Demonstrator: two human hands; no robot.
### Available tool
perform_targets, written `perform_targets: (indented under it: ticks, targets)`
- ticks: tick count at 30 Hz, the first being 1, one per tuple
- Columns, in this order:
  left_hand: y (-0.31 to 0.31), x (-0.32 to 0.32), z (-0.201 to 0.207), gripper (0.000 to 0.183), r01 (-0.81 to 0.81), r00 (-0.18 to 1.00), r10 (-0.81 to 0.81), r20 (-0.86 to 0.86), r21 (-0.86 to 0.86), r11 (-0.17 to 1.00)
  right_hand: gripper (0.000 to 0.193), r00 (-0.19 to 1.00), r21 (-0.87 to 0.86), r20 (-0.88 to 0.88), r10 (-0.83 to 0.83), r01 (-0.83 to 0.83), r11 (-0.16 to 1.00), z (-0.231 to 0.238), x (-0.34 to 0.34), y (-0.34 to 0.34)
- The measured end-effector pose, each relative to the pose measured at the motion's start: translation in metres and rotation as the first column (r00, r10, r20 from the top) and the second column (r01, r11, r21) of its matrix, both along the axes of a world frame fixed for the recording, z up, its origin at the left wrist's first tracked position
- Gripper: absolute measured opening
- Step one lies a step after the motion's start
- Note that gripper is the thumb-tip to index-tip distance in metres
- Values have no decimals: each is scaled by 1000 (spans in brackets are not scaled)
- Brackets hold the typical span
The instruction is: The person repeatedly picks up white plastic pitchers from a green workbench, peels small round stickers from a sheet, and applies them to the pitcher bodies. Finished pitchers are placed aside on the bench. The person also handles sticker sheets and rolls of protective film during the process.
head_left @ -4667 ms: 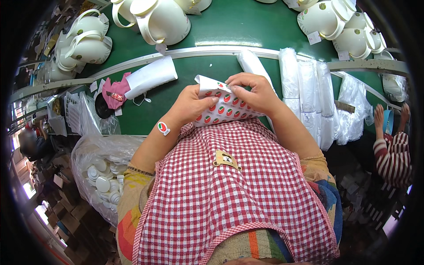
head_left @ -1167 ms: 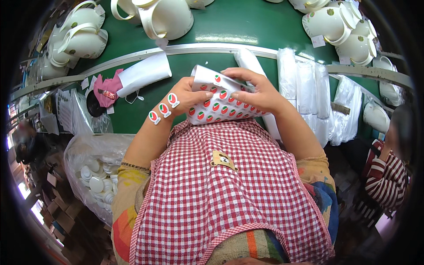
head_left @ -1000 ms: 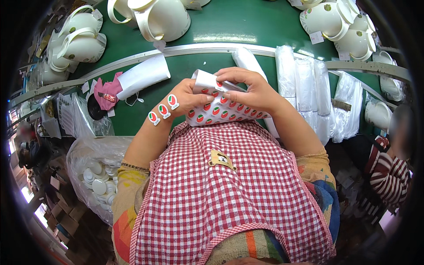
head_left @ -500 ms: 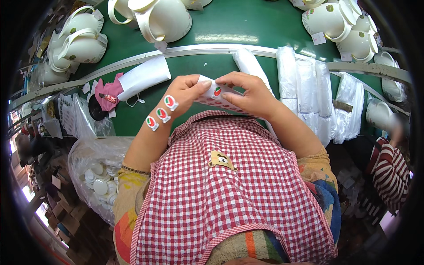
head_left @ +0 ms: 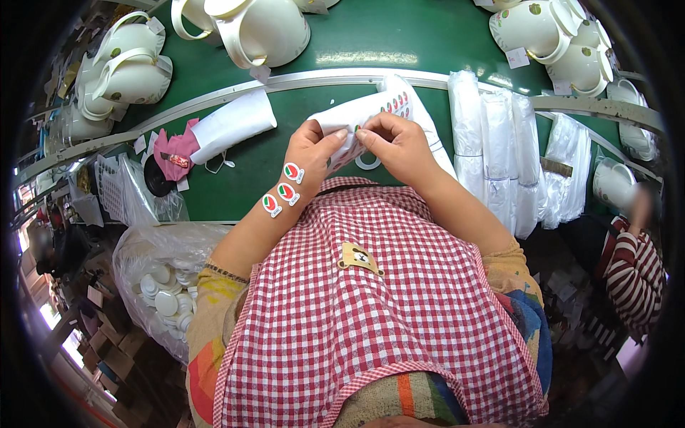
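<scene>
A white sheet of stickers (head_left: 341,114) with rows of small red-and-green round labels is bent between my hands over the green table. My left hand (head_left: 312,151) is closed on its left edge, thumb on top. Thumb and forefinger of my right hand (head_left: 397,146) pinch a small sticker (head_left: 358,129) at the sheet's middle; whether it is fully off the sheet is hidden. Three loose stickers (head_left: 288,192) cling to my left wrist and forearm. Behind the sheet and to its right lies a white roll (head_left: 432,135).
Bundles of clear plastic sleeves (head_left: 492,157) lie to the right. A white paper roll (head_left: 235,125) and pink cloth (head_left: 178,153) are at left. Cream lidded pots (head_left: 264,36) stand beyond a metal rail (head_left: 321,78). A bag of white discs (head_left: 164,299) hangs lower left; another person (head_left: 631,278) sits right.
The sheet has been tilted up and turned, so its printed rows now face me beyond my right fingers. My right fingertips have closed together on a sticker at its middle.
</scene>
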State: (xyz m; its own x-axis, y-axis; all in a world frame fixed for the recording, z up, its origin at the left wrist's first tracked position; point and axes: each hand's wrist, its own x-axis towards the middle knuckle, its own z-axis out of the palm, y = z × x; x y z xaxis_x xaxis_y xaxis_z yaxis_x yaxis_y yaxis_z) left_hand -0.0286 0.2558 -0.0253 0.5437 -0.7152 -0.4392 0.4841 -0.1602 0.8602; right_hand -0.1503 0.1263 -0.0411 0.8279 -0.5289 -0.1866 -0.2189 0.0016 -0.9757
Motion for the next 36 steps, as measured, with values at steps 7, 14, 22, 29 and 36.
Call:
perform_targets:
  ticks: [7,14,22,29,36]
  targets:
    - [1,1,-8,25,14,996,-11,-88,40,999,20,1000,73,15,9,-10,997,-6,0,5]
    - [4,-4,-9,23,72,997,-73,16,61,996,19,999,136,-17,51,-49,989,0,-1,3]
    - [2,-7,-14,24,107,989,-114,98,76,991,11,999,275,18,32,-36,961,-7,-4,1]
    - [2,-7,-15,26,97,994,-100,45,67,993,9,999,334,-13,53,-45,942,-10,-5,-2]
    - [2,-5,-15,27,111,993,-113,21,82,990,10,999,400,-23,42,-29,916,-7,-5,-1]
